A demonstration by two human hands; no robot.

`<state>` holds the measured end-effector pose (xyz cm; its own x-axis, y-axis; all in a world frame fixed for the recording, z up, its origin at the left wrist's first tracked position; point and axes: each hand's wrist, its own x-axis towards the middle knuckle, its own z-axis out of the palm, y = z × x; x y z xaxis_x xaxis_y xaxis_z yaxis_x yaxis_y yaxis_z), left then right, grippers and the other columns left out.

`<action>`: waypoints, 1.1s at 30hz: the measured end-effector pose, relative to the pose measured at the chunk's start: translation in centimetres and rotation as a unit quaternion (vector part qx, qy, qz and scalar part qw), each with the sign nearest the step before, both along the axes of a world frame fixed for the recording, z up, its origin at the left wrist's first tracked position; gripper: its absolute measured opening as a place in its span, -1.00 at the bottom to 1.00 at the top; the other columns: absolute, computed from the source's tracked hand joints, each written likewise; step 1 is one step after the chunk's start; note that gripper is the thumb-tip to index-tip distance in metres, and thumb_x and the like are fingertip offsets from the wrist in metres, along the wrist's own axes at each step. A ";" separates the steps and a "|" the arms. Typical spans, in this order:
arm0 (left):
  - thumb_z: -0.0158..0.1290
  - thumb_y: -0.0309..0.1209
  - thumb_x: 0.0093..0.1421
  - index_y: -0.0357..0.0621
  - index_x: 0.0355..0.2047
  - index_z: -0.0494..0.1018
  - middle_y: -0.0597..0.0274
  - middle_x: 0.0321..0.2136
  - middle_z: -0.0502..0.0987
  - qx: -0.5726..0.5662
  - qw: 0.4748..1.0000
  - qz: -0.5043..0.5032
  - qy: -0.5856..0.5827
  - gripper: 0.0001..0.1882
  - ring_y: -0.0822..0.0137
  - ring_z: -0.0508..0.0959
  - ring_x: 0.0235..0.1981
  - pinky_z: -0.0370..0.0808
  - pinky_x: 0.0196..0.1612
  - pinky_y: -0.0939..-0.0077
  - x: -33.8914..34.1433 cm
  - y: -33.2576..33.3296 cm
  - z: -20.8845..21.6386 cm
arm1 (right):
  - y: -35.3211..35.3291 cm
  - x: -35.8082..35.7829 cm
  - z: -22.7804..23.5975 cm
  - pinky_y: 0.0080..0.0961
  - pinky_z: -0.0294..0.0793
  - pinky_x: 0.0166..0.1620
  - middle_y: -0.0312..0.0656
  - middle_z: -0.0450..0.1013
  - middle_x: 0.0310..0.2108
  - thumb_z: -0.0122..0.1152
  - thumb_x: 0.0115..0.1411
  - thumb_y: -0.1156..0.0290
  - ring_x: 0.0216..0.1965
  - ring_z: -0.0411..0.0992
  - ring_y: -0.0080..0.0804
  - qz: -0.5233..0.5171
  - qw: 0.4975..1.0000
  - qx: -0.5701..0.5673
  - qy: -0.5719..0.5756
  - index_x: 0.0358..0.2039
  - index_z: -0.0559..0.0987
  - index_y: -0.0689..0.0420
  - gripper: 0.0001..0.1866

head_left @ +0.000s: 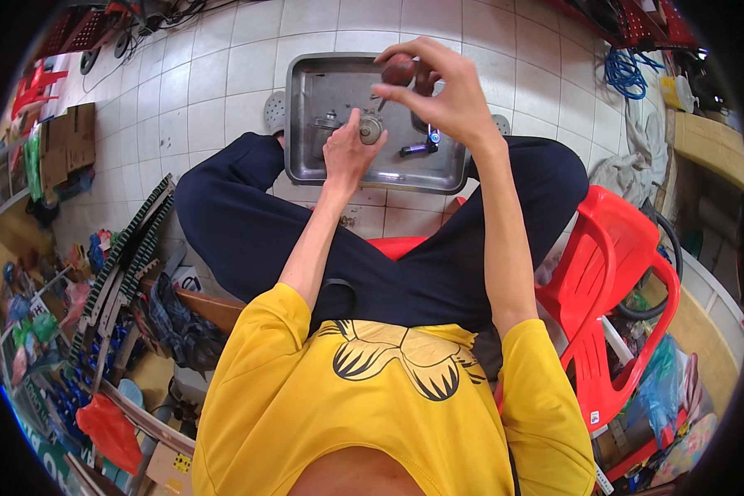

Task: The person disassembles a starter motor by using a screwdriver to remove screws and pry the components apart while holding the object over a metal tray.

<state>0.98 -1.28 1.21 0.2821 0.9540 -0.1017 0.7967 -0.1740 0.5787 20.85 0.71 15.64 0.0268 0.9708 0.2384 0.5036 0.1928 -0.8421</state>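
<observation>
A grey metal tray [296, 157] lies on the floor between my legs. My left hand [349, 157] is inside it, fingers curled around the near-left side of a round metal motor-like part [371, 129]. Raised above the tray's far right, my right hand [442, 95] grips what looks like a screwdriver with a rounded dark red handle [398, 70]. Its thin shaft points down toward the round part, and I cannot tell whether the tip touches. A second metal part [326, 124] sits left of my left hand. Near the tray's right side lies a small dark tool with purple-blue shine [422, 149].
A red plastic chair [612, 240] stands at my right. Farther right are a coiled blue hose [627, 73] and a grey cloth [636, 157]. Cardboard boxes [64, 145] stand at the far left. Long green-edged strips [132, 248] and bagged goods crowd my left.
</observation>
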 end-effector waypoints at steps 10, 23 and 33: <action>0.36 -0.12 0.12 -0.12 -0.15 0.38 -0.04 -0.41 0.67 -0.001 0.998 -0.019 -0.054 -0.50 -0.15 0.68 -0.32 0.59 -0.33 0.04 -0.9 -0.1 -1.1 | 0.5 1.1 -0.3 -0.69 0.40 -0.35 -0.40 0.50 -0.36 0.58 0.10 0.34 -0.57 0.33 -0.74 -0.130 0.985 0.104 0.046 -0.15 0.69 0.08 -0.68; 0.34 -0.18 0.18 -0.32 0.04 0.27 -0.31 -0.17 0.60 -0.138 0.984 -0.033 -0.110 -0.37 -0.23 0.65 -0.10 0.59 -0.10 0.06 0.5 -1.6 -4.3 | 0.5 1.9 -0.1 -0.66 0.43 -0.39 -0.37 0.54 -0.33 0.58 0.06 0.36 -0.60 0.35 -0.72 -0.157 0.974 0.130 0.102 -0.19 0.70 0.08 -0.70; 0.19 0.01 0.29 -0.29 0.05 0.32 -0.23 -0.07 0.45 0.010 0.994 -0.083 0.074 -0.38 -0.25 0.61 -0.11 0.62 -0.17 -0.04 -0.3 -3.2 -5.0 | 0.6 1.6 0.3 -0.67 0.47 -0.36 -0.37 0.54 -0.34 0.56 0.09 0.37 -0.59 0.35 -0.73 -0.145 0.975 0.121 0.115 -0.18 0.69 0.09 -0.71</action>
<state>0.73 -4.44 -3.74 0.4185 0.8980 -0.1359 0.8324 -0.3194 0.4528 22.41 1.32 15.91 0.3727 0.8301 0.4148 0.3693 0.2774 -0.8869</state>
